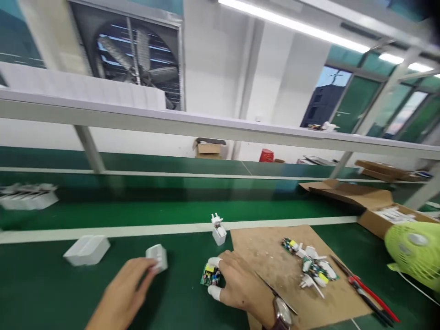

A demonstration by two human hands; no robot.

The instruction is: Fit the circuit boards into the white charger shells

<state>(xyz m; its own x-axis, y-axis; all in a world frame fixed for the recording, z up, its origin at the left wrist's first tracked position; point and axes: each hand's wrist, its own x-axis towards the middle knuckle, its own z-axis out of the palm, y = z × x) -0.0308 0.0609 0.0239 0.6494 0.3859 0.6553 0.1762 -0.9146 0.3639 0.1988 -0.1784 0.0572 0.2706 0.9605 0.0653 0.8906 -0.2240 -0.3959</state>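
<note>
My left hand (129, 286) is closed on a small white charger shell (157, 257) and holds it just above the green bench. My right hand (235, 284), with white finger cots and a wristwatch, pinches a small green circuit board (210, 276) on the bench at the edge of a brown cardboard sheet (271, 256). A white plug housing with prongs up (218, 230) stands just beyond the right hand. A pile of several circuit boards and white plug parts (311, 266) lies on the cardboard.
Another white shell (87, 250) lies at the left, with a white tray of parts (27, 197) farther back. Red-handled cutters (366, 288) lie at the cardboard's right edge. Open cardboard boxes (371, 206) and a lime-green fan (414, 252) stand at the right. A green conveyor belt (154, 208) runs behind.
</note>
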